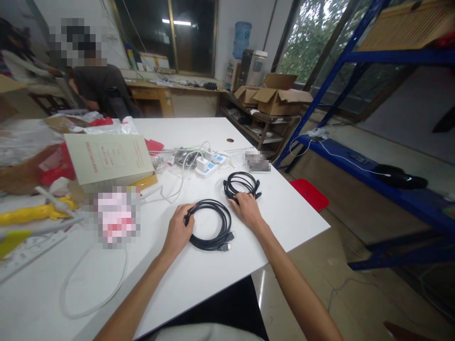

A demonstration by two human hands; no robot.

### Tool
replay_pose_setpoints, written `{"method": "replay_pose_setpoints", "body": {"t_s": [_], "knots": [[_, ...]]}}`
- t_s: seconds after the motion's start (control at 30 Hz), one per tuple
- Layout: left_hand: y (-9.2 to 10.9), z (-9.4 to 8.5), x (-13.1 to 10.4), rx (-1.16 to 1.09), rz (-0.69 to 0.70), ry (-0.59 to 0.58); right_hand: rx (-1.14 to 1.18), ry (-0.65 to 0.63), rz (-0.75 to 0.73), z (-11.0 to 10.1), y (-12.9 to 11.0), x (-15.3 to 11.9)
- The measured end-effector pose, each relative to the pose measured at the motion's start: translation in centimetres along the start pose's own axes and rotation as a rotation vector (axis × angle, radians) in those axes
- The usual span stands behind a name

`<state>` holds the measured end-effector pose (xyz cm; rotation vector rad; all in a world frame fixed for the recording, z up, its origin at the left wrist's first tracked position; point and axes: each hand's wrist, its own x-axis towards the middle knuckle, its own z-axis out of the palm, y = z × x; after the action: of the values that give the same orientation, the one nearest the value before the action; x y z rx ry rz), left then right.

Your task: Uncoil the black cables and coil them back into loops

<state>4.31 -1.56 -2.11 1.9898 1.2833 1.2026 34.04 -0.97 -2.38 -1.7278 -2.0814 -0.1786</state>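
Note:
A coiled black HDMI cable (226,222) lies on the white table (249,270) in front of me, its two plug ends at the lower right of the coil. My left hand (178,228) is closed around the left side of this loop, thumb on the inner side. Farther back and to the right is a second, smaller black coiled cable (229,188) with plugs at its right side. The near edge of that coil is gripped by my right hand (246,207), whose fingertips are partly hidden. Both coils rest on or very near the tabletop.
White power adapters (206,166) with tangled cords lie behind the coils. A pale green box (110,158), a yellow object (35,211) and plastic bags crowd the left. A red stool (309,194) and blue shelving (341,156) stand right. A person (101,85) sits behind.

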Motion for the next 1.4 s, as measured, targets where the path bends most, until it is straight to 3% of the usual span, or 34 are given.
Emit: {"method": "replay_pose_setpoints", "body": {"t_s": [0.37, 0.63, 0.73, 0.87, 1.07, 1.23, 1.4], "knots": [[-0.9, 2.9, 5.5, 0.12, 0.07, 0.105, 0.044, 0.159, 0.297, 0.3, 1.0, -0.8], [1.7, 2.2, 3.8, 0.074, 0.208, 0.192, 0.122, 0.261, 0.358, -0.3, 1.3, -1.0], [2.3, 2.0, 3.1, -0.047, 0.245, 0.118, 0.16, 0.277, 0.313, -1.0, -0.2, -1.7], [2.9, 2.0, 2.6, -0.153, 0.24, -0.026, 0.205, 0.26, 0.21, -1.6, -4.4, -3.4], [3.1, 1.7, 2.6, -0.254, 0.155, -0.12, 0.296, 0.103, 0.057, -2.6, -9.9, -4.2], [3.1, 1.2, 3.1, -0.332, 0.039, -0.127, 0.534, -0.064, 0.055, -4.7, -10.5, -4.0], [2.9, 1.1, 3.3, -0.396, -0.023, -0.1, 0.743, -0.002, 0.165, -7.4, -8.8, -5.4]]}}
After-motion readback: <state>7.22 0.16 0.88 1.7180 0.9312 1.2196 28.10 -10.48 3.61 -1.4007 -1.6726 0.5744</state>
